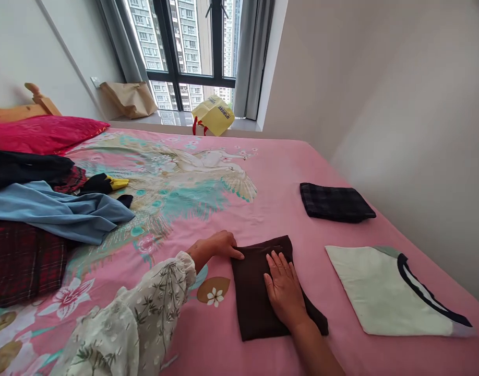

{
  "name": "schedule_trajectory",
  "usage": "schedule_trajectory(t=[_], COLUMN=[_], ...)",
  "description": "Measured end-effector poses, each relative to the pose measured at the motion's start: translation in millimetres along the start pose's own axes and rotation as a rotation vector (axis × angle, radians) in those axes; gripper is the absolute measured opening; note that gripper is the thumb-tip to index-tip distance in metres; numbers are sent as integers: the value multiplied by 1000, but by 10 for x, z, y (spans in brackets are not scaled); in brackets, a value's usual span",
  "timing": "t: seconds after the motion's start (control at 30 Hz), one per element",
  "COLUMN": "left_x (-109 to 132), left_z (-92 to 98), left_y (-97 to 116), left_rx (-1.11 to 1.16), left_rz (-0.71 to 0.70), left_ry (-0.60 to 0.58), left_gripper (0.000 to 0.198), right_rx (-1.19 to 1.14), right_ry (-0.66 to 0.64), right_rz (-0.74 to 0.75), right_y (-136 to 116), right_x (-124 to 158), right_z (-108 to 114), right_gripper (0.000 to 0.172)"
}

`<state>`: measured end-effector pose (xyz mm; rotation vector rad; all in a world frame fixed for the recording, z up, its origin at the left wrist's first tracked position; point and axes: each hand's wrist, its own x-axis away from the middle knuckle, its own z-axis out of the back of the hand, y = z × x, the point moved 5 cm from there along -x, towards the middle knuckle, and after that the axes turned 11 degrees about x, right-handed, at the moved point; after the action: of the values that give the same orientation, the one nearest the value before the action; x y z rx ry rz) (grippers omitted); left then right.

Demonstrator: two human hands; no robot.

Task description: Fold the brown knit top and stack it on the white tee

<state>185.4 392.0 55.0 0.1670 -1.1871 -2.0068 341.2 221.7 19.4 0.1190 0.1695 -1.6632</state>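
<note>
A dark brown folded garment (pixel 255 303) lies flat on the pink patterned bedsheet (pixel 208 344) in front of me. My left hand (pixel 220 244) is at its upper left corner, thumb on the cloth edge and the other fingers curled, partly hidden. Flat on the middle of the garment rests my right hand (pixel 282 287), fingers stretched out. To the right lies a folded pale green shirt (pixel 384 292) with a black-and-white neckband. Beyond it is a folded black checked garment (pixel 335 202).
At the left are heaped clothes: a light blue garment (pixel 59 206), a dark red plaid garment (pixel 24 261) and black ones. Behind them lies a red pillow (pixel 44 131). A brown paper bag (pixel 132 99) and a yellow bag (pixel 215 115) stand by the window. A wall borders the bed's right side.
</note>
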Motion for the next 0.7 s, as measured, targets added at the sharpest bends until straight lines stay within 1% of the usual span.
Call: schedule_trajectory(t=[0.07, 0.1, 0.2, 0.27, 0.3, 0.33, 0.4, 0.43, 0.47, 0.5, 0.53, 0.6, 0.7], left_x=[51, 83, 235, 393, 480, 567, 727, 791, 839, 869, 885, 886, 866], left_z=[-9, -3, 25, -40, -129, -259, -598, -770, -916, -1024, -1095, -1154, -1126], left_y=[-45, -53, 7, 121, 205, 295, 442, 473, 469, 436, 388, 294, 236], left_rx=[-6, -13, -48, -74, -98, -135, -244, -304, -357, -393, -415, -422, -356], left_rz=[-35, -47, -54, -64, -107, -173, -317, -361, -367, -338, -296, -231, -221], left_ry=[48, 80, 237, 354, 385, 388, 341, 319, 315, 330, 358, 410, 455], left_gripper=[38, 34, 14, 24, 29, 33, 41, 46, 53, 62, 70, 79, 80], right_rx=[7, 8, 5, 0, -5, -12, -28, -36, -44, -52, -58, -64, -63], right_ry=[-30, -42, -63, -80, -92, -99, -87, -75, -72, -82, -102, -147, -149], right_rz=[-5, -7, -15, -22, -32, -41, -19, 13, 48, 76, 86, 47, 1], right_y=[-2, -3, -9, -28, -41, -57, -110, -140, -163, -174, -166, -108, -46], right_x=[-8, -12, -25, -39, -50, -65, -109, -137, -168, -200, -232, -292, -328], right_z=[-1, 1, 26, 69, 101, 141, 233, 268, 284, 277, 248, 160, 96], right_gripper=[52, 52, 53, 53, 53, 52, 52, 51, 51, 52, 53, 58, 62])
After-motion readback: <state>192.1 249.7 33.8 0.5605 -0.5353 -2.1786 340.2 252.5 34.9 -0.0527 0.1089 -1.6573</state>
